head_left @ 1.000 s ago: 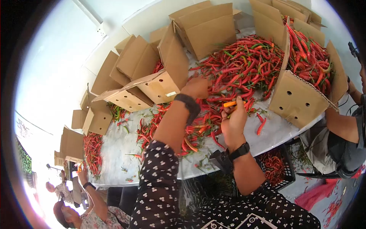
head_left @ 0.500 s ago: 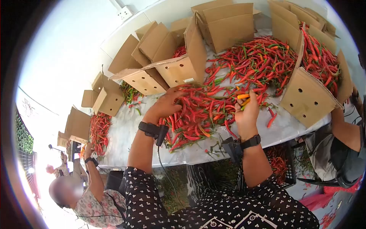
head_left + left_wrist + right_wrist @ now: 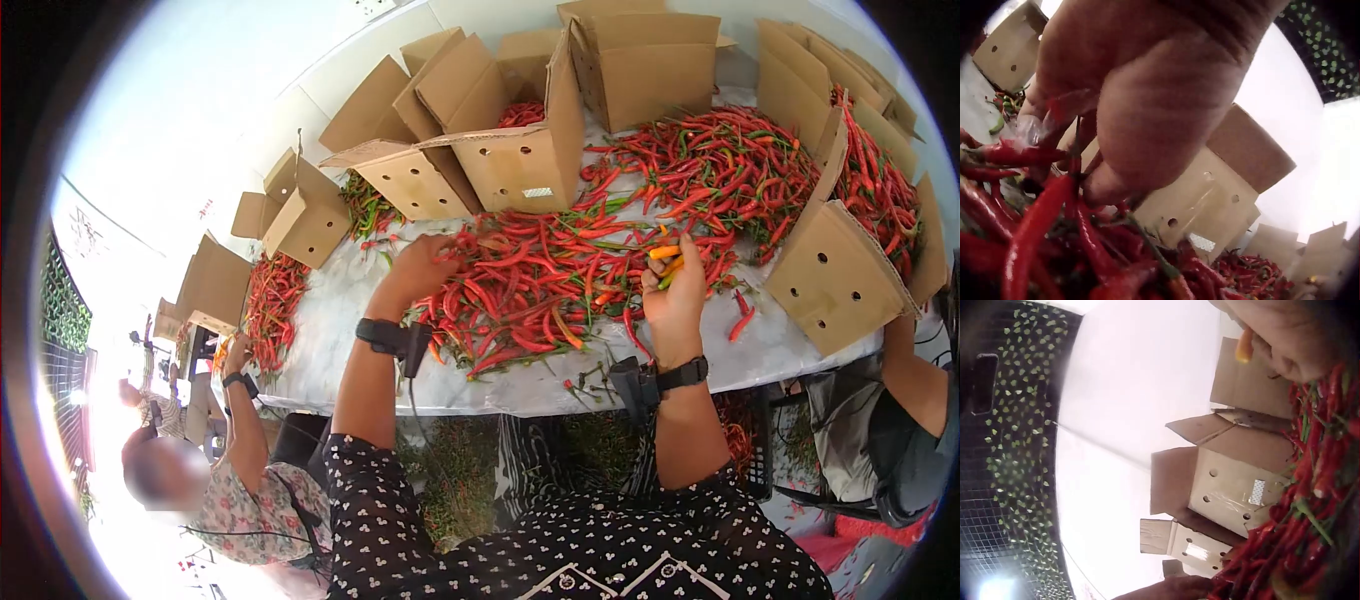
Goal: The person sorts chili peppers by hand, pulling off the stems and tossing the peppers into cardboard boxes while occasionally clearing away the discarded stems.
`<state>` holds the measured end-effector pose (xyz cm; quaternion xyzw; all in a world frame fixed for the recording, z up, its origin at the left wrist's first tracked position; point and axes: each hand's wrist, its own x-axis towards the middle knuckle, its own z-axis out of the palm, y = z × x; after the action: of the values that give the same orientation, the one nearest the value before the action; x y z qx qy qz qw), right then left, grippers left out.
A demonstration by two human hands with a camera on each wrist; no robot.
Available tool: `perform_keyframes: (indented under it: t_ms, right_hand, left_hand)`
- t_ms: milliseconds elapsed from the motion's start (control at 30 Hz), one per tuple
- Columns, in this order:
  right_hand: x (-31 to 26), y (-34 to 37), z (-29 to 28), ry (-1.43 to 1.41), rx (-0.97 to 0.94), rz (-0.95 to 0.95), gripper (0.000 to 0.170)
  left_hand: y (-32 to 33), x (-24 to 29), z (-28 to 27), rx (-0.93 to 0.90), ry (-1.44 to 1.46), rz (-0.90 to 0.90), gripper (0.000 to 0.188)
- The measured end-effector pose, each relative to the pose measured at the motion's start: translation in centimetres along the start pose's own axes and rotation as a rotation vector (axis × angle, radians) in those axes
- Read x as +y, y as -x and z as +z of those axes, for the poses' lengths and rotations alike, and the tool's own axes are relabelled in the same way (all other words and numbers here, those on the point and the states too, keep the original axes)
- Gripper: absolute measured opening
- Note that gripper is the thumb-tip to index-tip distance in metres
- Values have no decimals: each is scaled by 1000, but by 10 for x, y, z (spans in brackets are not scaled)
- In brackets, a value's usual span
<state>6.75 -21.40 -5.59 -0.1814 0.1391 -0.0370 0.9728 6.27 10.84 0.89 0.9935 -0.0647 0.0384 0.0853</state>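
Note:
My left hand (image 3: 420,270) is at the left end of a spread of red chili peppers (image 3: 510,285) on the table. In the left wrist view, the thumb and fingers close around a red chili (image 3: 1038,231) near its green stem. A bit of clear plastic (image 3: 1030,130) shows by the fingertips. My right hand (image 3: 678,295), palm up over the right part of the spread, holds orange chili peppers (image 3: 663,253) in its curled fingers. One orange chili tip (image 3: 1244,347) pokes out of that hand in the right wrist view.
Open cardboard boxes (image 3: 515,170) line the back. A chili-filled box (image 3: 835,275) stands at the right, beside a larger heap (image 3: 725,165). Loose stems (image 3: 590,385) lie near the front table edge (image 3: 500,410). Another person (image 3: 250,500) works at the left; a further arm (image 3: 912,370) is at right.
My left hand has drawn back from the far heap toward the left end of the near spread. The right hand keeps the orange chilies. The head view has shifted.

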Motion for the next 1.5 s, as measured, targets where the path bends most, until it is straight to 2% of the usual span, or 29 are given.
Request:
perform_keyframes:
  t_ms: [33,67,133,200,267,400,467,500,567,600,667,700,767,967,1100,1200,1267,1400,1500]
  right_hand:
    - [0,0,0,3,-3,2,18]
    - [1,0,-1,13,-10,2,18]
    - [1,1,-1,25,-17,2,18]
    - [1,1,0,33,2,4,18]
    - [1,3,1,24,-15,16,18]
    - [4,1,-4,-19,-79,71,19]
    - [6,-2,-7,-15,-101,94,20]
    - [6,-3,-7,-11,-125,115,20]
    - [6,-1,-5,-2,-119,122,21]
    - [6,0,-4,8,-111,129,21]
    - [5,1,-2,6,-106,142,21]
    - [5,1,-2,4,-101,160,22]
    - [4,1,-2,10,-88,179,22]
    - [11,1,-2,60,-90,224,19]
    - [18,3,-3,131,-134,259,19]
    - [19,11,3,88,-207,332,24]
    - [19,6,-1,69,-266,381,27]
    - [18,5,1,13,-255,440,28]
    - [16,6,4,-49,-275,462,19]
  left_hand:
    - [2,10,5,110,40,146,30]
    - [5,20,9,113,42,143,30]
    - [13,45,8,69,-46,286,28]
    - [23,63,1,76,-34,319,26]
    - [29,70,-5,-102,80,390,23]
    - [32,75,-17,-151,164,413,21]
    - [21,71,-15,83,54,307,24]
    - [14,70,-11,83,54,307,24]
    - [-1,71,2,194,155,461,27]
    - [-1,75,8,193,156,465,27]
    - [7,81,20,-47,89,486,31]
    - [13,83,22,-49,89,488,31]
    - [25,86,24,-14,131,375,32]
    - [40,58,11,89,55,252,29]
    - [25,65,0,135,55,375,22]
    - [6,94,3,120,60,298,22]
    - [-5,109,16,-17,43,236,21]
    - [-16,109,45,33,-57,270,16]
    - [-12,106,44,78,-32,280,16]
